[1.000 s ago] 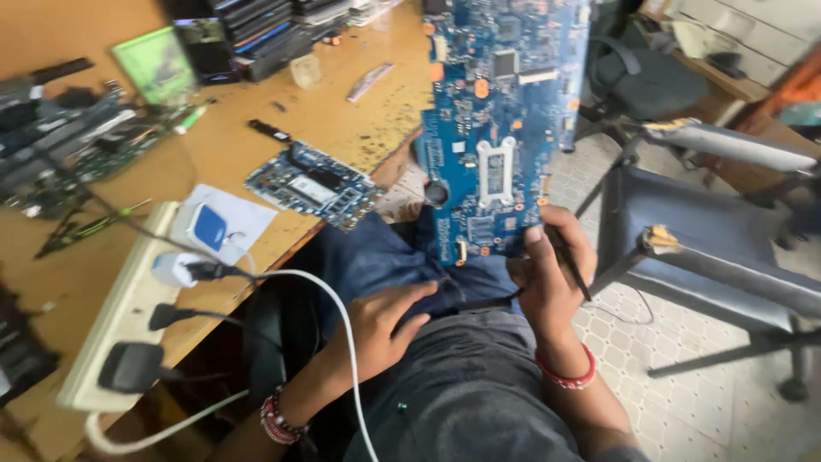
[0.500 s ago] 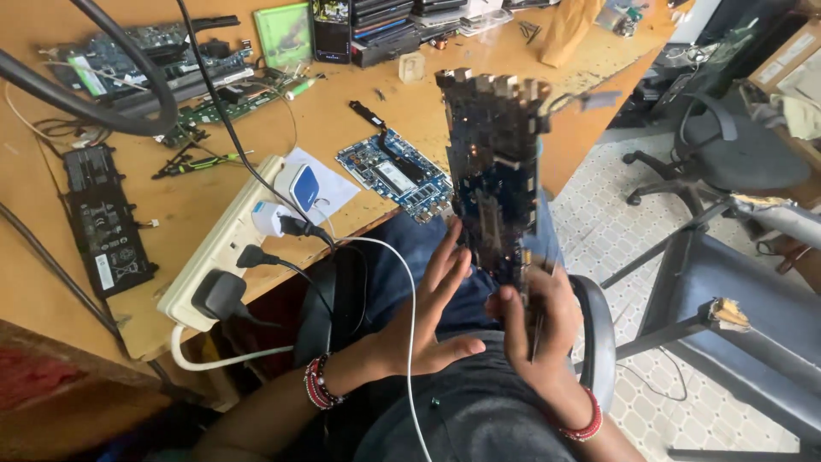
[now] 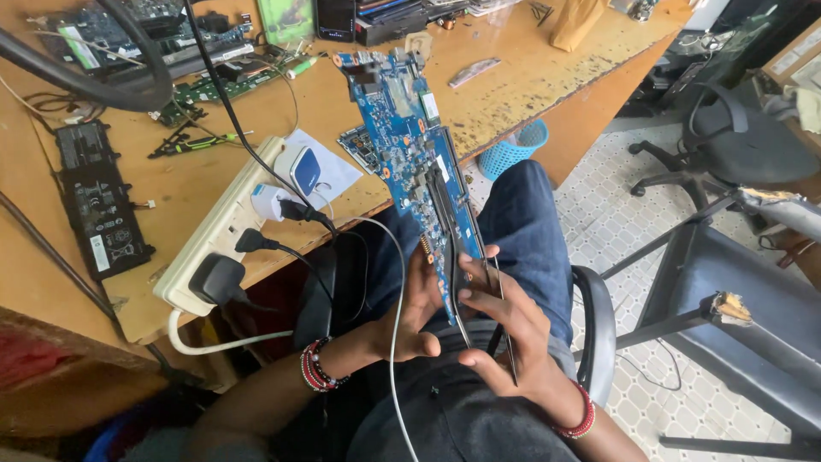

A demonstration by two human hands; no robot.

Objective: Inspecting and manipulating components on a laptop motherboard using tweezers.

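A long blue circuit board (image 3: 410, 162) stands tilted over my lap, its component side facing me. My left hand (image 3: 410, 312) grips its lower edge from the left and behind. My right hand (image 3: 505, 334) rests against the board's lower right edge and holds a thin dark tool (image 3: 500, 342) that runs down along my fingers. Both wrists wear red bead bands. A second, smaller blue board (image 3: 359, 147) lies on the wooden desk (image 3: 530, 77) just behind the held one.
A white power strip (image 3: 214, 231) with black and white plugs sits at the desk edge, and a white cable (image 3: 395, 342) crosses my lap. A black battery pack (image 3: 98, 201) lies left. More boards at the back. A turquoise basket (image 3: 513, 150) and office chairs (image 3: 735, 145) stand right.
The board has turned from edge-on to facing me and tilted left. My left hand moved up under its lower edge. The view shifted slightly.
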